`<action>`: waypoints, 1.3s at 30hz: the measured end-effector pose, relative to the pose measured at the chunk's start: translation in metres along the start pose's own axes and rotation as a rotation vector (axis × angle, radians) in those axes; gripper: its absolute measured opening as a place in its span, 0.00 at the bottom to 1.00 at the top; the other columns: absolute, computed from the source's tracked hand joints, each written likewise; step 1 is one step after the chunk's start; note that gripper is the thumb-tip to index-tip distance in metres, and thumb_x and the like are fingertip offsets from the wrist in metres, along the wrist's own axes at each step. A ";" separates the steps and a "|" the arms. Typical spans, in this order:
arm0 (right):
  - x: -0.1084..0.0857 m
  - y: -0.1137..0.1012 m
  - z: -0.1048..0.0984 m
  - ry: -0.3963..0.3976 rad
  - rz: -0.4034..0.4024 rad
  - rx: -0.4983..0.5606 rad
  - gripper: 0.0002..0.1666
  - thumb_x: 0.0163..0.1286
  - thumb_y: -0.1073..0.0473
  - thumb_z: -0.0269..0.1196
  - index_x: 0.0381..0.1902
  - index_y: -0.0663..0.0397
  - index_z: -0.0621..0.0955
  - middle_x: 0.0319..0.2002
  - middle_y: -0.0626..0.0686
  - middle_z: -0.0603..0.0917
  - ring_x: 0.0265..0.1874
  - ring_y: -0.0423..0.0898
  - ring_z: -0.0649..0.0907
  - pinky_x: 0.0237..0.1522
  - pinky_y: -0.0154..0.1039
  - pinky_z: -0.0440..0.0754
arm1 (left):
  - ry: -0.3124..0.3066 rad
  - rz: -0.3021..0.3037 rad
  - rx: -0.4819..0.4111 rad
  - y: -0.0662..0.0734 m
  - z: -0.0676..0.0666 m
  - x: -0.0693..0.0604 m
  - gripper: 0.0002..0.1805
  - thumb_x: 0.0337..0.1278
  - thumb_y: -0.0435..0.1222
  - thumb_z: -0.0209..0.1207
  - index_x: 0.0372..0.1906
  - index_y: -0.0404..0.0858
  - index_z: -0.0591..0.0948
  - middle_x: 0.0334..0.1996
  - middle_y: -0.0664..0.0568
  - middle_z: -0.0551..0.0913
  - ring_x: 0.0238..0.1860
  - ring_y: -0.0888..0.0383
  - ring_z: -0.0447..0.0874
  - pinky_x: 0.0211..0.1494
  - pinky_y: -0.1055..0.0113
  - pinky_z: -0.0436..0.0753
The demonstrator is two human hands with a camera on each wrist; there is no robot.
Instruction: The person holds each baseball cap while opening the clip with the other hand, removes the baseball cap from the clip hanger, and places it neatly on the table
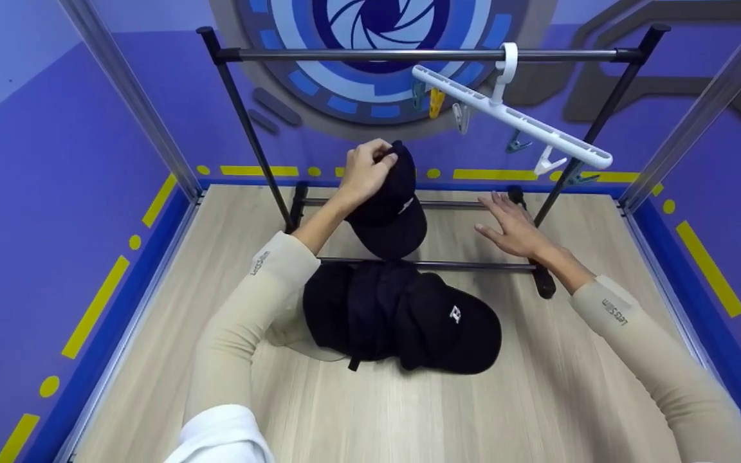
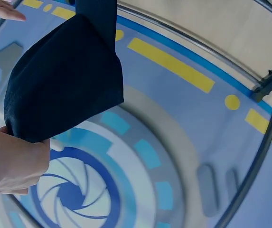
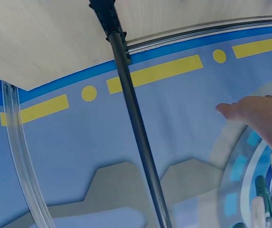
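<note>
My left hand point(image 1: 368, 170) pinches a black baseball cap point(image 1: 386, 218) by its crown, and the cap hangs with its brim down in front of the rack. In the left wrist view the same cap point(image 2: 69, 80) dangles from the thumb and fingers. My right hand point(image 1: 513, 226) is held in the air with its fingers spread and holds nothing; it is near the rack's right post. A white hanger point(image 1: 518, 119) with several colored clips hangs by its hook from the top rail. Below, more black caps point(image 1: 402, 315) lie stacked sideways on the floor, the front one bearing a white letter.
The dark metal rack point(image 1: 370, 55) stands at the back, with low bars point(image 1: 448, 264) across its base. Patterned blue walls point(image 1: 55, 193) with metal corner posts enclose the wooden floor point(image 1: 370, 418). Something sheer and beige point(image 1: 300, 341) lies under the stacked caps.
</note>
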State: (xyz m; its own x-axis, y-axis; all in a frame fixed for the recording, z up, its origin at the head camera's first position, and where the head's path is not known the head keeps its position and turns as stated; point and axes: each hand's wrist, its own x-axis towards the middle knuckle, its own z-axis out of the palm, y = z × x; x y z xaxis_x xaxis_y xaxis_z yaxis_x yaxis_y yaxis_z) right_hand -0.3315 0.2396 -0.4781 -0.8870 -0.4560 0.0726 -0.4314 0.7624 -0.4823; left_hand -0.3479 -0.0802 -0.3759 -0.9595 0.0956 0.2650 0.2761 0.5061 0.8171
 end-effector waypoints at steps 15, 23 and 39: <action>-0.035 0.025 -0.019 -0.025 0.074 -0.056 0.39 0.81 0.51 0.54 0.79 0.64 0.57 0.79 0.75 0.46 0.79 0.73 0.45 0.75 0.74 0.39 | -0.168 0.174 -0.070 0.057 0.025 -0.032 0.10 0.70 0.33 0.60 0.48 0.34 0.86 0.46 0.45 0.90 0.48 0.56 0.87 0.56 0.71 0.78; -0.048 0.040 -0.027 -0.037 0.122 -0.064 0.39 0.83 0.46 0.49 0.80 0.64 0.56 0.79 0.75 0.44 0.79 0.73 0.44 0.74 0.74 0.38 | -0.347 0.128 -0.098 0.080 0.047 -0.056 0.09 0.67 0.34 0.62 0.47 0.35 0.86 0.43 0.46 0.91 0.44 0.59 0.86 0.51 0.74 0.77; -0.067 0.056 -0.030 -0.069 0.174 -0.074 0.39 0.83 0.44 0.47 0.79 0.64 0.57 0.77 0.79 0.46 0.77 0.77 0.46 0.72 0.76 0.39 | -0.691 -0.364 -0.383 0.091 0.101 -0.122 0.15 0.60 0.28 0.62 0.22 0.47 0.75 0.20 0.61 0.69 0.21 0.66 0.65 0.26 0.73 0.67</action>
State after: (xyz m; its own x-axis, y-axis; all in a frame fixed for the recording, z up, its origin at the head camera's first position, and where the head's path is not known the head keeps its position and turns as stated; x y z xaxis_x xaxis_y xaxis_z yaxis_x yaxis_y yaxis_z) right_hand -0.3010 0.3268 -0.4841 -0.9370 -0.3428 -0.0680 -0.2856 0.8632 -0.4163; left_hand -0.2116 0.0407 -0.3851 -0.7764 0.5458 -0.3151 -0.1736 0.2954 0.9395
